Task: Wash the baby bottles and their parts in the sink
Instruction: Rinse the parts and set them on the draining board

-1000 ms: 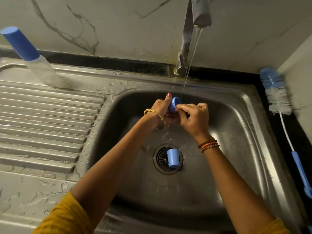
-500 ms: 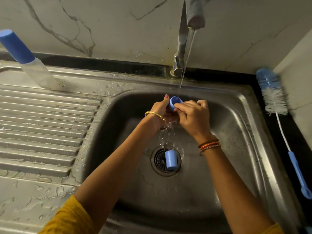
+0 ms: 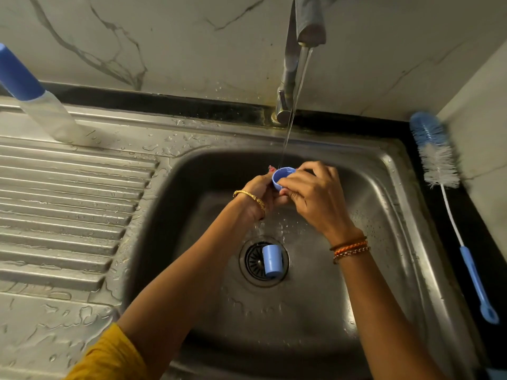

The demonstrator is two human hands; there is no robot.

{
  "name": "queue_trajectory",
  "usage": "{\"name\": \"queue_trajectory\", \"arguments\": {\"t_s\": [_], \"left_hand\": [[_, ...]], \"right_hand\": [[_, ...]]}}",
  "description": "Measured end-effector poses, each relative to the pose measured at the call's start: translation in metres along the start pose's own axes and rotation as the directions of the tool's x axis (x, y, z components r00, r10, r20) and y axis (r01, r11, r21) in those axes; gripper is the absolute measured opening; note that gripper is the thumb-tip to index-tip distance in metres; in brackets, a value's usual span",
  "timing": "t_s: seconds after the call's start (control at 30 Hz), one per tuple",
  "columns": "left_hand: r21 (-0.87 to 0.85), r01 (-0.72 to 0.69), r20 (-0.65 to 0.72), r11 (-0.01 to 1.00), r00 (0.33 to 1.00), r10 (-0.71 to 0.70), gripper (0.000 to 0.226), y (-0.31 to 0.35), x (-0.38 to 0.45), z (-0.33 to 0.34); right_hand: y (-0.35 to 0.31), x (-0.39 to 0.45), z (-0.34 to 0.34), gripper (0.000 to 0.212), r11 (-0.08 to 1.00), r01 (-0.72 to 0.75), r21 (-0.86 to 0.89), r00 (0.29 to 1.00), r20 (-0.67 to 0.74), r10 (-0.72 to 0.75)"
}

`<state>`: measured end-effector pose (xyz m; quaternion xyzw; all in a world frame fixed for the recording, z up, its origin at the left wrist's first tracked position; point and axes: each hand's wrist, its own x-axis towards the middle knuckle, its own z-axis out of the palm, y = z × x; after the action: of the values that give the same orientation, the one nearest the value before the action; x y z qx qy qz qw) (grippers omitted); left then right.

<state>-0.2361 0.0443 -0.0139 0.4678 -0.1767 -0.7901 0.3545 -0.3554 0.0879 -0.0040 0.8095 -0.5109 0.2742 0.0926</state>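
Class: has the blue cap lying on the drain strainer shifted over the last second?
No. The blue cap lies on the drain strainer's right side, as before.

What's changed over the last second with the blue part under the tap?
Both hands, left hand and right hand, keep hold of the small blue part. They have tipped it so its open mouth now faces up into the water stream; before, it lay more sideways. Unchanged: the blue cap on the drain, the bottle brush on the right, the bottle at the back left.
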Motion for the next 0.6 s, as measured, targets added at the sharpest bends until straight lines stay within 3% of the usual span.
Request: {"name": "queue_trajectory", "arguments": {"t_s": [0.1, 0.17, 0.23, 0.3, 0.37, 0.4, 0.5, 0.6], "left_hand": [[0.008, -0.043, -0.009, 0.999, 0.999, 0.043, 0.034, 0.001, -0.001, 0.006], [0.043, -0.1, -0.034, 0.994, 0.994, 0.102, 0.033, 0.005, 0.0, 0.012], [0.09, -0.143, -0.065, 0.986, 0.987, 0.149, 0.035, 0.01, -0.001, 0.018], [0.126, -0.155, -0.092, 0.98, 0.982, 0.167, 0.035, 0.015, -0.001, 0.021], [0.133, -0.133, -0.149, 0.982, 0.977, 0.153, 0.034, 0.02, 0.0, 0.018], [0.12, -0.117, -0.181, 0.986, 0.974, 0.138, 0.034, 0.022, -0.001, 0.015], [0.06, -0.071, -0.214, 0.996, 0.973, 0.082, 0.033, 0.026, -0.004, 0.006], [-0.052, -0.038, -0.157, 0.998, 0.987, 0.03, 0.021, 0.025, -0.01, -0.002]], "right_hand": [[0.004, -0.006, 0.007, 0.013, 0.992, -0.089, 0.094, 0.993, -0.074, 0.096], [0.004, -0.008, 0.012, 0.015, 0.94, -0.211, 0.267, 0.964, -0.1, 0.245], [0.002, -0.007, 0.018, 0.019, 0.8, -0.348, 0.488, 0.903, -0.055, 0.426], [-0.001, -0.002, 0.022, 0.022, 0.598, -0.486, 0.637, 0.816, 0.085, 0.572], [-0.001, 0.01, 0.025, 0.022, 0.414, -0.604, 0.681, 0.718, 0.24, 0.653], [-0.001, 0.017, 0.025, 0.022, 0.384, -0.635, 0.67, 0.699, 0.287, 0.655], [-0.004, 0.037, 0.021, 0.022, 0.511, -0.641, 0.573, 0.753, 0.337, 0.566], [-0.012, 0.046, 0.016, 0.02, 0.658, -0.562, 0.501, 0.824, 0.276, 0.494]]}}
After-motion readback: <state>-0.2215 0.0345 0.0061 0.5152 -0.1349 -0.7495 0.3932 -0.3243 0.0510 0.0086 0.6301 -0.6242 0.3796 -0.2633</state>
